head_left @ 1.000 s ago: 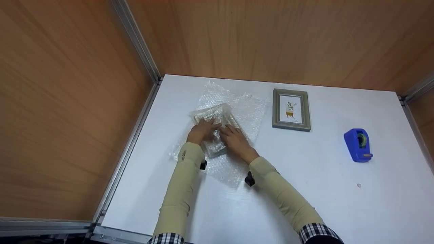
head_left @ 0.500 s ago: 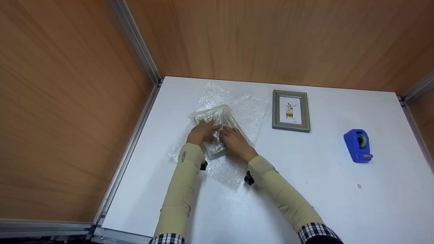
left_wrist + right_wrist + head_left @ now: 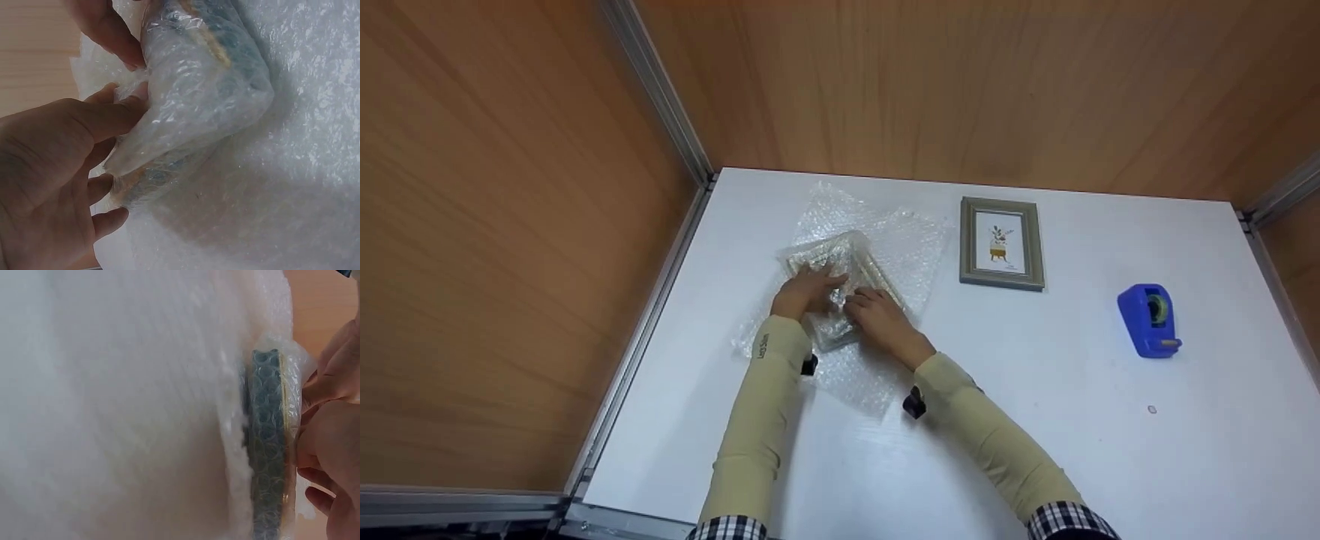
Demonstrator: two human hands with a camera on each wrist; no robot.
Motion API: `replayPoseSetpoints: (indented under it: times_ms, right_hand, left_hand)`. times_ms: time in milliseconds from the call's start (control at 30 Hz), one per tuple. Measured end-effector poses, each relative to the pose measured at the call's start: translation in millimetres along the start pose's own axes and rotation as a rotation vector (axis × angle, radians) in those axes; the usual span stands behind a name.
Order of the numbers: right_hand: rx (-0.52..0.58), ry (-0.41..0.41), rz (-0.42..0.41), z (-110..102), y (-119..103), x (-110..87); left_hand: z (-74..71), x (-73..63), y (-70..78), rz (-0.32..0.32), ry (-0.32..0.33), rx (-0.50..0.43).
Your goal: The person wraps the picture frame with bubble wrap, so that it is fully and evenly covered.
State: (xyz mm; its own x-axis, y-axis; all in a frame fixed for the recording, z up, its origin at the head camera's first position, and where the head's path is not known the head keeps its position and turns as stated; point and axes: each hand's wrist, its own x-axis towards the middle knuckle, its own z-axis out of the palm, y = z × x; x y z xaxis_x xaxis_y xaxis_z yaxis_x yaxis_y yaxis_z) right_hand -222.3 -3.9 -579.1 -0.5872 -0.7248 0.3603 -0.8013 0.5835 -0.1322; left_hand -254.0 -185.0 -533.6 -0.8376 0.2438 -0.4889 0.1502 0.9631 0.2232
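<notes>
A flat rectangular object (image 3: 874, 271) lies at an angle on the table under folded bubble wrap (image 3: 911, 240). Its dark greenish side (image 3: 266, 439) and a gold-coloured edge show through the plastic; its top face is mostly hidden. My left hand (image 3: 804, 291) is over its left part, and in the left wrist view its thumb and fingers pinch the folded wrap. Close beside it, my right hand (image 3: 881, 321) comes in from the right, with bent fingers gripping the wrap on the object's top. The two hands' fingertips almost meet there.
A grey-green picture frame (image 3: 1001, 244) with a plant print lies right of the wrap. Farther right stands a blue tape dispenser (image 3: 1149, 321), with a small ring-like bit (image 3: 1152, 409) nearer me. Wooden panels (image 3: 960, 90) border the white table (image 3: 1035, 420) at the back and left.
My right hand has slid slightly toward me over the wrap, its fingertips drawing back a little. The left hand and wrapped object stay in nearly the same place.
</notes>
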Motion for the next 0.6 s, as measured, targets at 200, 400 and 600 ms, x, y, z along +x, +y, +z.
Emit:
replayPoseSetpoints:
  times_ms: [200, 400, 600]
  right_hand:
    - [0.115, -0.073, 0.090, -1, -1, -8.5]
    - [0.225, -0.004, 0.135, 0, 2, -15.5]
    - [0.276, 0.110, 0.157, 0, 8, -20.5]
  left_hand:
    - [2.5, -3.4, -3.5, 0.039, 0.042, -0.021]
    - [8.3, -2.5, -6.9, 0.042, 0.092, -0.064]
    - [12.7, -1.6, -8.2, 0.046, 0.153, -0.060]
